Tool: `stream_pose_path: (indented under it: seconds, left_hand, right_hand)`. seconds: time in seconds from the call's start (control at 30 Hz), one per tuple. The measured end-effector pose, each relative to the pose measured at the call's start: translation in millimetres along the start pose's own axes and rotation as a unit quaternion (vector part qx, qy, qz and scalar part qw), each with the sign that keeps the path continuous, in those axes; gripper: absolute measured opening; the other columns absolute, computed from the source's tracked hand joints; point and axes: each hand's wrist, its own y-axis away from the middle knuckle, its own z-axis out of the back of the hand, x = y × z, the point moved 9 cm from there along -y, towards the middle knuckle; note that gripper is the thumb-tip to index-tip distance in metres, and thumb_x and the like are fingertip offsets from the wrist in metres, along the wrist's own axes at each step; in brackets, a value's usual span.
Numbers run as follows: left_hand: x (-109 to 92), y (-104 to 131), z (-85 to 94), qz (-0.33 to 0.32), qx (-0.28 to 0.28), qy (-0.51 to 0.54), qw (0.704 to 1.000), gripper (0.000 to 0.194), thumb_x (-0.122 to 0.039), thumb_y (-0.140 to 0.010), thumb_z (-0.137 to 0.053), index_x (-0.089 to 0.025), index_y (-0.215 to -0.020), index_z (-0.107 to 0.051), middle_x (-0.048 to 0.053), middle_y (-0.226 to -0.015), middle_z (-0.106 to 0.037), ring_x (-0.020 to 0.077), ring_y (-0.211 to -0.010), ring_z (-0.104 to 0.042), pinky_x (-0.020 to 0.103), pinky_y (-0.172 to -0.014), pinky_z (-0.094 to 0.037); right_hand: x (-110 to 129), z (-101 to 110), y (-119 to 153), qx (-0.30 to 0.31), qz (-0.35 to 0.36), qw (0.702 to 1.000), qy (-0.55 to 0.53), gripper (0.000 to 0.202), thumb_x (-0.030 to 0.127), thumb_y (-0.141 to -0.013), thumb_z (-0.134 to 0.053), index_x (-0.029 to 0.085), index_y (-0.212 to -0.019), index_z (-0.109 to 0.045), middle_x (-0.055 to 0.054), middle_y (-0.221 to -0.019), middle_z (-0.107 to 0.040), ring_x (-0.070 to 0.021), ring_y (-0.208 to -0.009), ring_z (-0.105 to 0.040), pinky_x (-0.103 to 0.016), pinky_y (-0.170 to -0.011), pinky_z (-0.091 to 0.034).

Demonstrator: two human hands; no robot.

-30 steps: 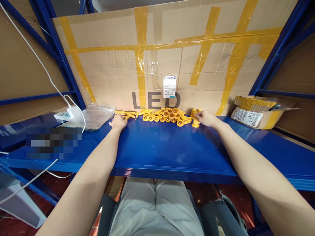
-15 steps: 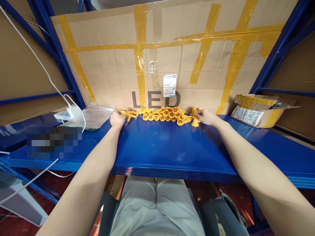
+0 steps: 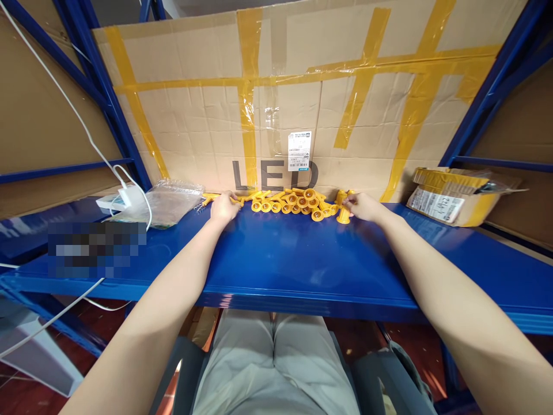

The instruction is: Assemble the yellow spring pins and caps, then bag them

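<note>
Along the back of the blue shelf lies a row of yellow plastic corkscrew parts. Bell-shaped sleeves (image 3: 301, 203) are heaped in the middle, their round mouths facing me. To their left are corkscrew handles (image 3: 208, 197) with metal spirals. My left hand (image 3: 223, 210) is among these handles, its fingers closed at a yellow corkscrew, mostly hidden by the hand. At the right end of the row, my right hand (image 3: 362, 206) pinches a yellow corkscrew sleeve (image 3: 344, 215) standing wide rim down. Another upright sleeve (image 3: 340, 196) is just behind it.
A large taped cardboard sheet (image 3: 194, 132) closes off the back. On the right stands a small open carton (image 3: 473, 204). To the left are a clear plastic bag (image 3: 175, 202), a white plug with a cable (image 3: 129, 196) and a blurred-out dark item (image 3: 95, 245).
My left hand has moved right along the row of handles, uncovering the corkscrews at the left end. My right hand stays at the same sleeve.
</note>
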Motion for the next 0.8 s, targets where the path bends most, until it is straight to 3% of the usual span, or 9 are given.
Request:
stream_pose_path:
  seconds: [0.2,0.37,0.5,0.57,0.7,0.8]
  left_hand:
    - [-15.1,5.9,-23.1,-0.025,0.056,-0.011,0.998,0.020,-0.020,-0.070,-0.063,-0.019,-0.090,-0.065,0.008,-0.092,-0.069,0.0274,-0.091,-0.064,0.034,-0.079,-0.049]
    - [-23.8,11.1,-41.5,-0.053,0.101,-0.009,0.993,0.023,-0.019,-0.068,-0.063,-0.019,-0.091,-0.066,0.004,-0.075,-0.070,0.0239,-0.080,-0.067,0.031,-0.076,-0.051]
    - [-31.2,16.5,-51.7,-0.079,0.150,0.022,0.985,0.025,-0.019,-0.073,-0.059,-0.018,-0.097,-0.066,-0.001,-0.062,-0.067,0.0184,-0.067,-0.066,0.026,-0.071,-0.051]
    - [-32.7,15.4,-49.4,-0.099,0.138,0.013,0.985,0.023,-0.020,-0.075,-0.058,-0.018,-0.096,-0.067,0.001,-0.069,-0.069,0.0190,-0.071,-0.066,0.027,-0.074,-0.051]
    - [-23.9,5.7,-38.2,-0.119,0.074,-0.045,0.989,0.024,-0.016,-0.073,-0.058,-0.018,-0.094,-0.071,0.008,-0.103,-0.070,0.0250,-0.101,-0.063,0.031,-0.090,-0.048]
    - [-9.2,0.4,-42.1,-0.099,0.099,-0.059,0.988,0.037,-0.010,-0.070,-0.056,-0.021,-0.102,-0.071,0.008,-0.116,-0.067,0.0265,-0.113,-0.058,0.032,-0.097,-0.044]
  right_hand:
    - [-1.1,-1.1,2.0,0.010,-0.018,0.999,-0.032,0.027,0.024,-0.091,-0.042,0.015,-0.076,-0.062,-0.004,-0.063,-0.065,-0.0132,-0.056,-0.058,-0.022,-0.057,-0.043]
    - [0.5,-3.0,0.6,0.017,-0.007,1.000,-0.007,0.014,0.025,-0.081,-0.058,0.015,-0.085,-0.066,-0.003,-0.072,-0.068,-0.0147,-0.065,-0.062,-0.022,-0.061,-0.046]
    - [1.4,-4.4,-0.7,0.019,0.005,0.999,0.034,0.015,0.026,-0.078,-0.062,0.015,-0.088,-0.065,-0.004,-0.076,-0.068,-0.0158,-0.067,-0.062,-0.023,-0.060,-0.045]
    - [1.8,-6.5,-0.3,0.028,0.005,0.999,0.041,0.015,0.026,-0.080,-0.061,0.014,-0.089,-0.063,-0.004,-0.074,-0.066,-0.0156,-0.066,-0.060,-0.023,-0.059,-0.045]
    - [2.2,-8.8,1.6,0.037,0.000,0.998,0.048,0.017,0.025,-0.078,-0.064,0.014,-0.090,-0.060,-0.008,-0.080,-0.066,-0.0184,-0.072,-0.061,-0.026,-0.062,-0.045]
    - [0.7,-11.0,2.6,0.043,-0.004,0.998,0.041,0.026,0.024,-0.072,-0.069,0.015,-0.093,-0.057,-0.008,-0.083,-0.066,-0.0216,-0.078,-0.062,-0.028,-0.066,-0.047]
